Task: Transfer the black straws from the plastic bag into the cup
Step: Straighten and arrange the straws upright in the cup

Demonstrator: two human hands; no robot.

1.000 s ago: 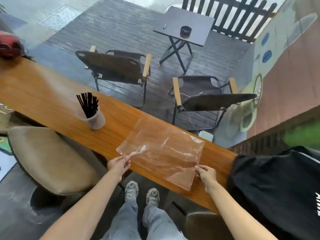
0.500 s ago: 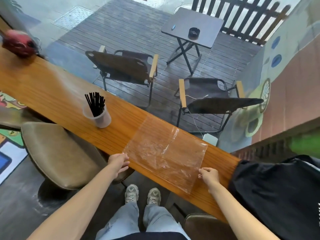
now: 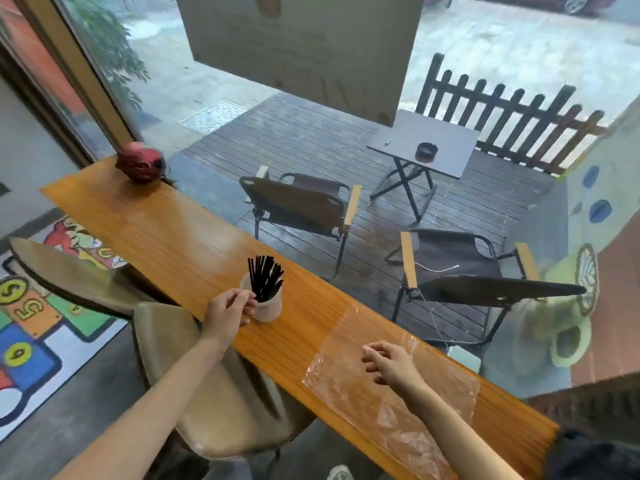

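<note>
A small pale cup (image 3: 268, 306) stands on the wooden counter (image 3: 166, 233) with a bunch of black straws (image 3: 265, 277) upright in it. My left hand (image 3: 227, 311) is at the cup's left side, fingertips touching the rim near the lowest straws; whether it grips anything I cannot tell. The clear plastic bag (image 3: 446, 393) lies flat on the counter to the right, and no straws show in it. My right hand (image 3: 389, 363) hovers over the bag's left part, fingers loosely curled and holding nothing.
A red helmet-like object (image 3: 140, 166) sits at the counter's far left end. Tan stools (image 3: 221, 386) stand under the counter's near edge. A dark garment (image 3: 595, 455) lies at the counter's right end. Glass beyond the counter shows patio chairs and a folding table.
Both hands let go of the bag, which now lies flat. My left hand moved up to the cup, my right hand lifted over the bag. The view tilted upward.
</note>
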